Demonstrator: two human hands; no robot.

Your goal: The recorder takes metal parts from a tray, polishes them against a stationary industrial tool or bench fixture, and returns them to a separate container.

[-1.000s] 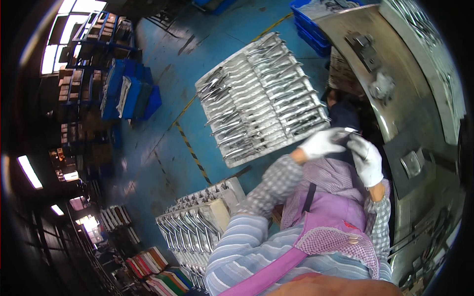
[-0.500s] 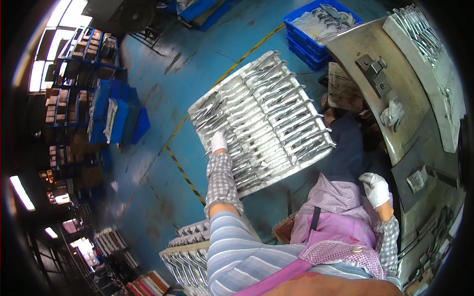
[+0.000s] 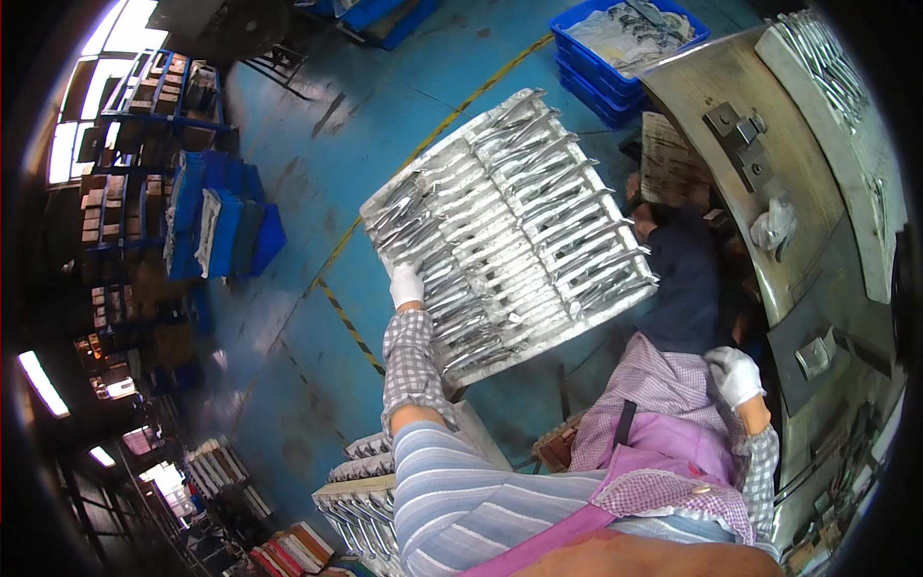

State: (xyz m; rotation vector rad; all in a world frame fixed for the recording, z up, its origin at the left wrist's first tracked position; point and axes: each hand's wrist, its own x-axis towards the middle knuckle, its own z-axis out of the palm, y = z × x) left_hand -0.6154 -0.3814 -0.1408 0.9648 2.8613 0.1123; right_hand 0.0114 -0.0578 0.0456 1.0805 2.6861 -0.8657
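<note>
Many metal pcs in head view, in rows on white rack, left of bench. L hand, gloved, at rack's left edge; can't tell grip. R hand, gloved, curled nr apron; can't tell if gripping.

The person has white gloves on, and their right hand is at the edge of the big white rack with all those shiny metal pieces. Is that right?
Not quite: it is the left hand at the edge of the big white rack with the shiny metal pieces, as the head view shows. White gloves is right.
</note>
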